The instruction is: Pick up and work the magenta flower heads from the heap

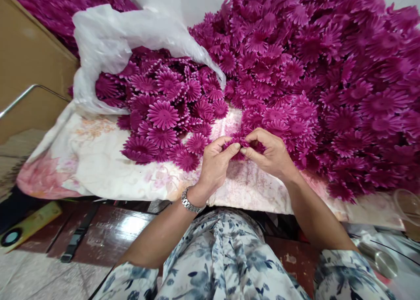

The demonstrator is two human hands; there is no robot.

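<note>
Between my two hands is a small magenta artificial flower (238, 140), its petals partly covered by my fingers. My left hand (215, 162), with a metal watch on the wrist, pinches it from the left between thumb and fingers. From the right, my right hand (271, 153) pinches the same flower, thumb and forefinger pressed together close to my left thumb. Just left of my hands lie loose magenta flower heads (164, 116), spilling out of a white plastic bag (98, 42). A tall heap of similar flowers (311, 72) rises behind and right of my right hand.
A pale floral cloth (108, 160) covers the work surface. Cardboard (36, 50) and a bent metal rod (33, 90) stand at the left. A clear plastic cup (407, 206) sits at the right edge. Below the front edge are a dark red wooden surface (101, 230) and a black strap buckle (75, 238).
</note>
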